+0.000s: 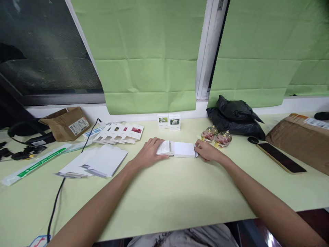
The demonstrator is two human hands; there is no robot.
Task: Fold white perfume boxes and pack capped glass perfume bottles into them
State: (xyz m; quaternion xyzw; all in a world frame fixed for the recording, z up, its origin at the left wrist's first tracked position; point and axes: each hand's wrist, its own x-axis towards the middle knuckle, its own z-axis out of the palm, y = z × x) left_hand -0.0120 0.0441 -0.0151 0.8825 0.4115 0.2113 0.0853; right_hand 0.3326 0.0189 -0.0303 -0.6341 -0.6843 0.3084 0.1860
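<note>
My left hand (151, 151) is closed around a small white carton (163, 148) with fine print on its upper face. A plain white box (184, 149) lies flat on the table directly to its right. The two meet end to end at a flap; whether one sits partly inside the other I cannot tell. At the plain box's right end, my right hand (206, 151) pinches the edge by a small flap, its lower fingers curled under. Behind them, two little white boxes with flower pictures (163, 121) stand upright near the wall.
Flattened white cartons (106, 159) and a fan of picture cartons (123, 132) lie at left, near a black cable (57, 202) and an open brown box (67, 124). Gold-trimmed round ornaments (223, 139), black plastic bags (235, 118), a phone (281, 157) and a brown parcel (299, 139) are at right.
</note>
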